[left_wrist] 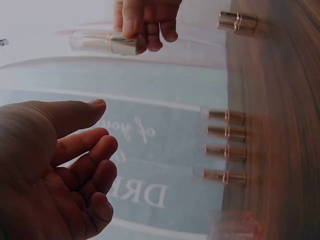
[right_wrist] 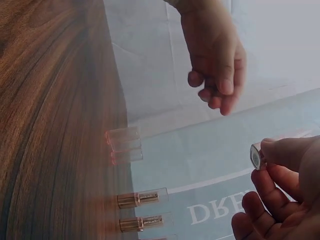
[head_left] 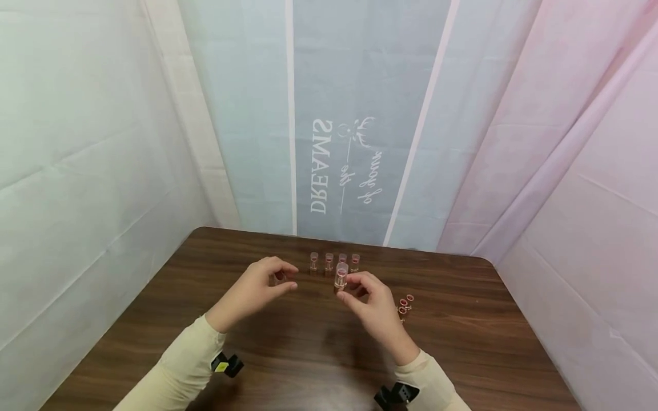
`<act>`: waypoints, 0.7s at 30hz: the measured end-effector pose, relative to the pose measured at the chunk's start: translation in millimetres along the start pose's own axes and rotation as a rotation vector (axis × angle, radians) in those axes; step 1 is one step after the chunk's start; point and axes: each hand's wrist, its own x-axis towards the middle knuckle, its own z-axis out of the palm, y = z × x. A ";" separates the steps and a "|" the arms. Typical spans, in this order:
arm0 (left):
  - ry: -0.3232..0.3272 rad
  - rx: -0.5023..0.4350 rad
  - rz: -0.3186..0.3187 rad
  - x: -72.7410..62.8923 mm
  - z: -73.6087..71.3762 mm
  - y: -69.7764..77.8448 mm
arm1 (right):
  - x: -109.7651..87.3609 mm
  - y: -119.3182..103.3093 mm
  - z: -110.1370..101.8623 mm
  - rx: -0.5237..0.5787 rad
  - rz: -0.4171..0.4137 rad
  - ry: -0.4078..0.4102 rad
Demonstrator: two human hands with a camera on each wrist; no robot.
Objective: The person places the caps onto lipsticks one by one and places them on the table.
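Note:
A lipstick [head_left: 341, 276] with a clear cap and a gold base is pinched upright between the thumb and fingers of my right hand [head_left: 377, 308], above the table. The left wrist view shows the same lipstick [left_wrist: 105, 42] from the side, the right wrist view the round bottom of its base [right_wrist: 256, 157]. My left hand [head_left: 257, 290] hovers left of it, fingers loosely bent, nothing in its grasp. Behind the held lipstick, several capped lipsticks [head_left: 329, 262] stand in a row.
Several short gold lipstick tubes [head_left: 403, 303] without clear caps stand right of my right hand, partly hidden by it. Clear pinkish caps [right_wrist: 125, 136] stand near the left hand's side. The dark wooden table [head_left: 462, 337] ends at hanging cloth on its sides.

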 end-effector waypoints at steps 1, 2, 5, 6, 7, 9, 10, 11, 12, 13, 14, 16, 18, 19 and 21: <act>0.011 -0.004 -0.005 -2.4 -0.9 -2.2 | -0.1 0.3 0.4 0.000 0.004 -0.001; 0.020 -0.007 -0.008 -4.6 -2.0 -4.1 | -0.1 0.7 1.0 -0.002 0.011 -0.001; 0.040 -0.018 -0.006 -7.9 -5.7 -9.8 | 1.6 2.8 3.3 -0.008 0.033 -0.002; 0.046 -0.026 -0.005 -8.5 -7.1 -11.2 | 3.0 3.7 4.5 -0.011 0.042 -0.007; 0.052 -0.032 -0.005 -8.8 -8.0 -12.2 | 5.1 5.2 5.5 -0.017 0.051 -0.013; 0.060 -0.044 -0.001 -9.2 -9.6 -14.9 | 11.7 8.3 8.9 -0.036 0.067 -0.032; 0.059 -0.046 -0.003 -9.2 -10.2 -16.5 | 16.1 10.6 11.6 -0.047 0.075 -0.043; 0.059 -0.045 -0.003 -9.2 -10.6 -18.3 | 20.9 13.3 14.9 -0.062 0.079 -0.052; 0.057 -0.043 -0.003 -9.2 -11.0 -20.5 | 26.1 16.2 18.8 -0.077 0.090 -0.064; 0.057 -0.040 -0.007 -9.0 -11.4 -22.6 | 31.2 19.8 23.4 -0.092 0.100 -0.076; 0.057 -0.035 -0.014 -8.8 -11.7 -24.9 | 36.2 23.8 28.7 -0.107 0.108 -0.088; 0.058 -0.024 -0.029 -8.6 -12.4 -30.2 | 45.0 32.3 40.1 -0.128 0.122 -0.116; 0.063 -0.021 -0.046 -7.8 -13.4 -34.1 | 52.1 40.3 51.7 -0.136 0.143 -0.141; 0.064 -0.022 -0.052 -7.4 -14.1 -35.6 | 55.1 43.6 57.1 -0.139 0.151 -0.150; 0.065 -0.022 -0.057 -6.6 -15.1 -38.5 | 60.1 49.5 66.9 -0.139 0.167 -0.164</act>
